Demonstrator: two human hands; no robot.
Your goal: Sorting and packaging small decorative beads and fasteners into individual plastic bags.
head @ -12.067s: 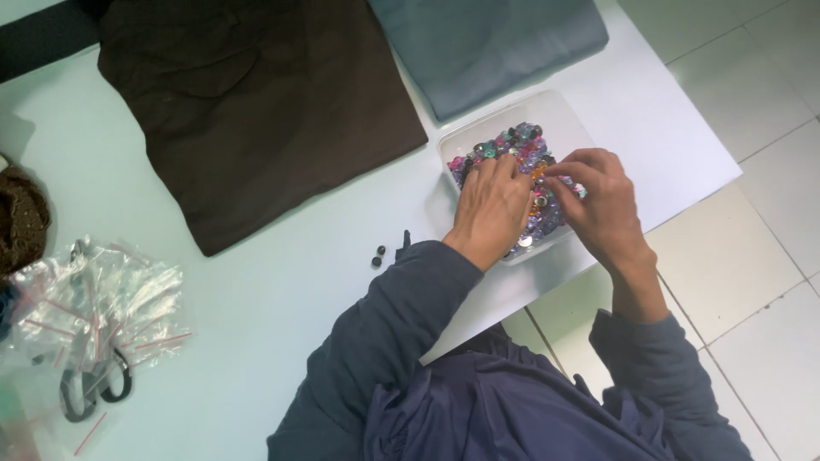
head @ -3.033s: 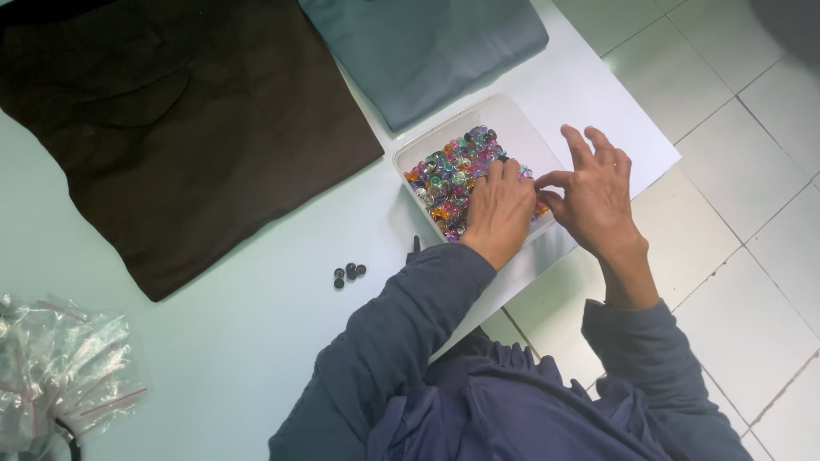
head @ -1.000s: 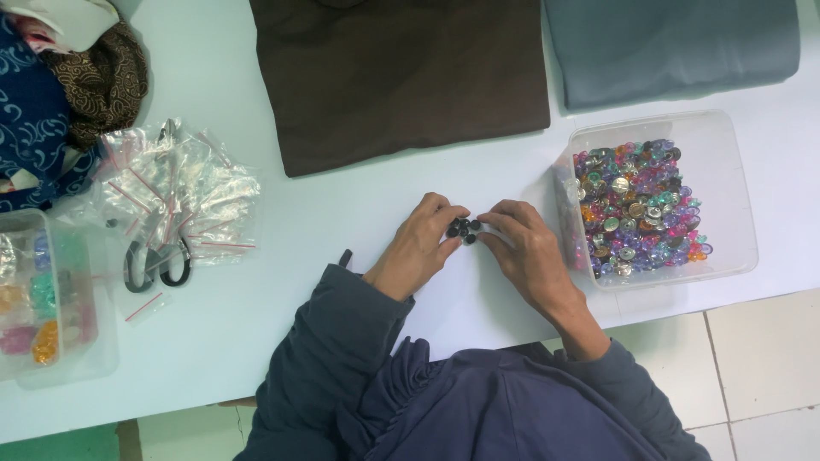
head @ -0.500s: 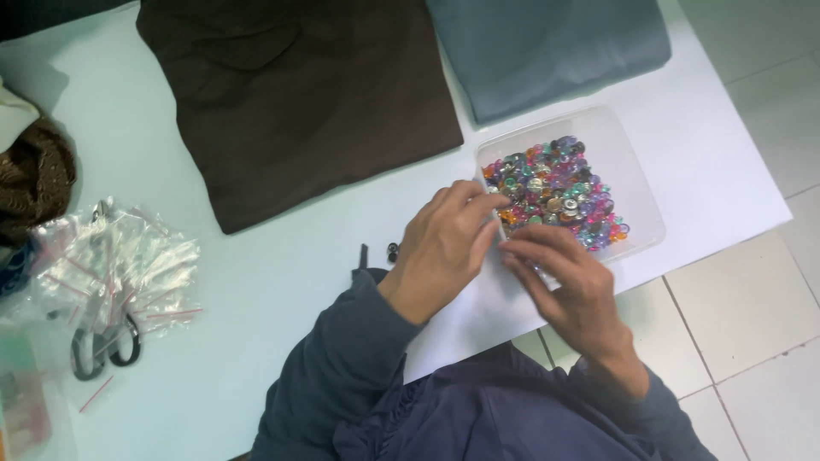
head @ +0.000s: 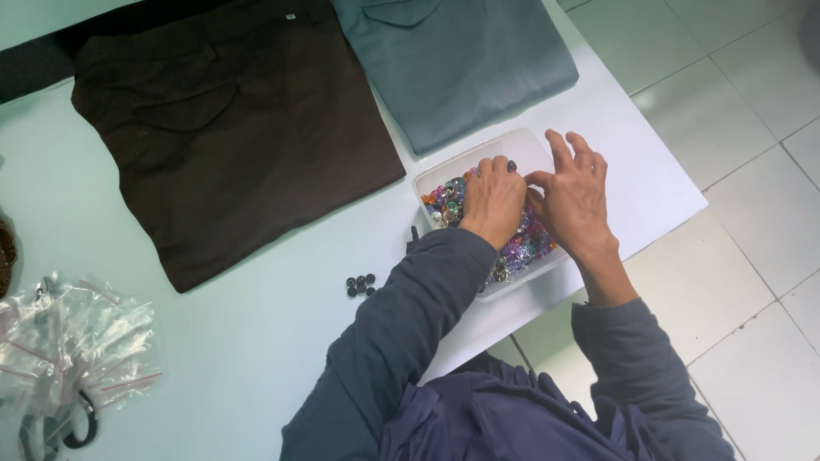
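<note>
Both hands have been moved back into the clear box (head: 530, 147) of coloured buttons (head: 448, 201). A dark button (head: 512, 166) is pinched by the left hand (head: 493, 201); the right hand (head: 574, 195) is spread wide. Picking seems resumed.

clear plastic box (head: 521, 149), multicolour buttons (head: 444, 201) inside, table edge

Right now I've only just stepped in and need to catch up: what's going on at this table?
A person in a dark blue jacket has both hands in a clear plastic box of colourful buttons. The left hand rests on the pile, and the right hand hovers beside it, fingers spread. A few small dark buttons lie on the table, near folded brown trousers and grey trousers.
</note>
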